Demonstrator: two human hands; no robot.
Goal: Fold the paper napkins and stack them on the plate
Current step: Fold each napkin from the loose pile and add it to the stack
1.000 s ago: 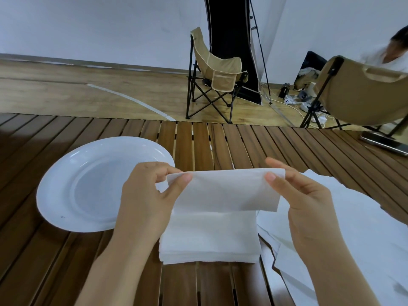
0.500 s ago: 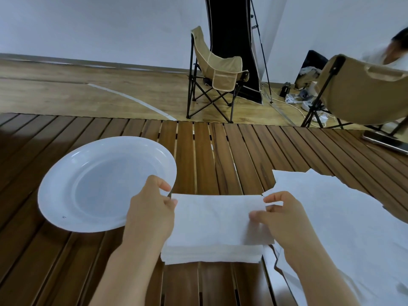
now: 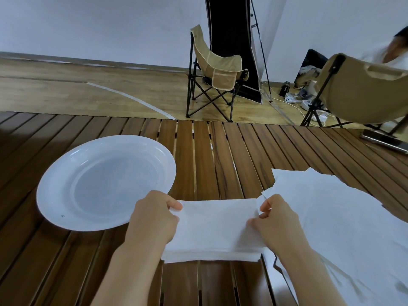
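Both forearms reach in from below: the left hand [image 3: 154,219] pinches the left edge of the folded napkin [image 3: 217,221], the right hand [image 3: 277,224] pinches its right edge, atop the napkin stack [image 3: 209,255], just right of the plate [image 3: 55,195].

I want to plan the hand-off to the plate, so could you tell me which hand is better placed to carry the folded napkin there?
Probably the left hand: it pinches the napkin's left end right beside the plate, whereas the right hand holds the far end, near the loose napkins.
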